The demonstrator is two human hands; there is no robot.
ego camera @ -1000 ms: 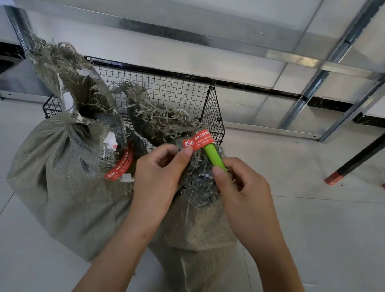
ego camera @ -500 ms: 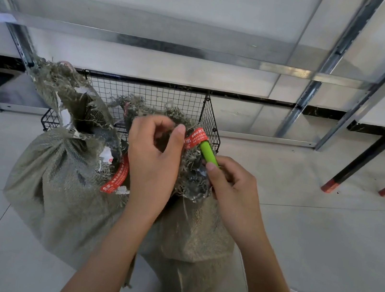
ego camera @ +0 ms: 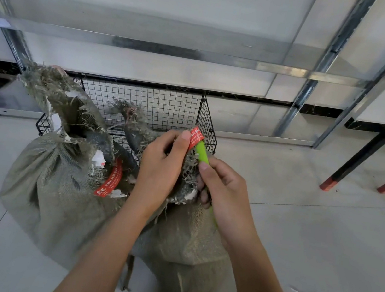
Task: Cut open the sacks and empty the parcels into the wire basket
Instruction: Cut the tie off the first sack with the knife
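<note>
Two grey-green woven sacks stand on the floor in front of a black wire basket (ego camera: 205, 120). The left sack (ego camera: 53, 189) is tied at the neck with a red tape band (ego camera: 110, 180). My left hand (ego camera: 161, 168) grips the frayed, gathered neck of the right sack (ego camera: 186, 241), thumb up against its red tape seal (ego camera: 196, 136). My right hand (ego camera: 224, 191) holds a green cutter (ego camera: 201, 152) whose tip sits under that seal. Its blade is hidden. No parcels are visible.
Frayed tops of both sacks lean over the basket's front rim. A metal shelving frame (ego camera: 322, 65) stands behind the basket against the wall. Black table legs with red feet (ego camera: 329, 185) stand at the right. Pale floor tiles (ego camera: 322, 242) surround the sacks.
My left hand rose over the right sack's neck, then settled gripping it lower, thumb at the red seal. The right hand with the green cutter stayed at the seal.
</note>
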